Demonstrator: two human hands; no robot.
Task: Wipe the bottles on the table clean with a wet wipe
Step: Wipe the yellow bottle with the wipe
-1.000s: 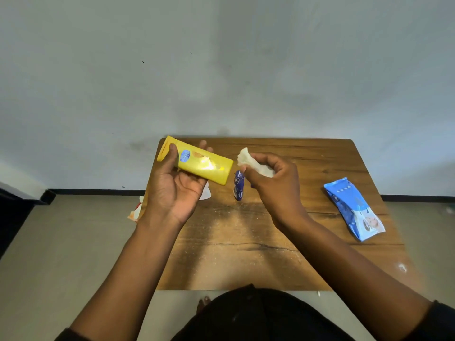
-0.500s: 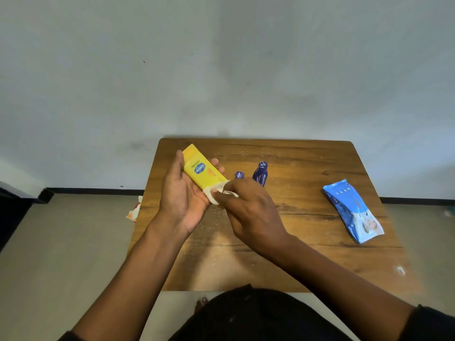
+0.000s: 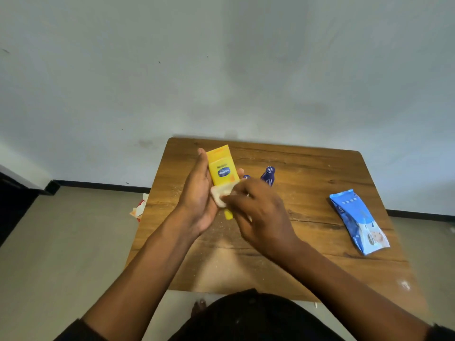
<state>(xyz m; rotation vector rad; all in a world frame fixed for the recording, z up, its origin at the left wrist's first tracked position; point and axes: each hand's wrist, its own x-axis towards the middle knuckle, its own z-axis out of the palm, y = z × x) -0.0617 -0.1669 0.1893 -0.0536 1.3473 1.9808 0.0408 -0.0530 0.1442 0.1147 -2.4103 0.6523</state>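
A yellow lotion bottle (image 3: 222,166) with a blue oval label lies in my left hand (image 3: 198,193), which holds it above the wooden table (image 3: 307,242), its top end pointing away from me. My right hand (image 3: 258,210) grips a crumpled white wet wipe (image 3: 220,194) and presses it on the bottle's lower half. Only a small yellow bit of the bottle's lower end shows below the wipe. Two small dark blue bottles stand on the table just behind my right hand, the taller blue bottle (image 3: 268,175) to the right and the shorter blue bottle (image 3: 246,177) partly hidden.
A blue wet wipe pack (image 3: 358,220) lies flat near the table's right edge. Crumpled white and red litter (image 3: 139,207) sits on the floor at the table's left edge. A white wall rises behind the table, and my dark-clothed lap is at the near edge.
The bottle has turned from lying crosswise to pointing away from me. My right hand brought the wipe from beside the bottle onto its lower half and rubs it there.
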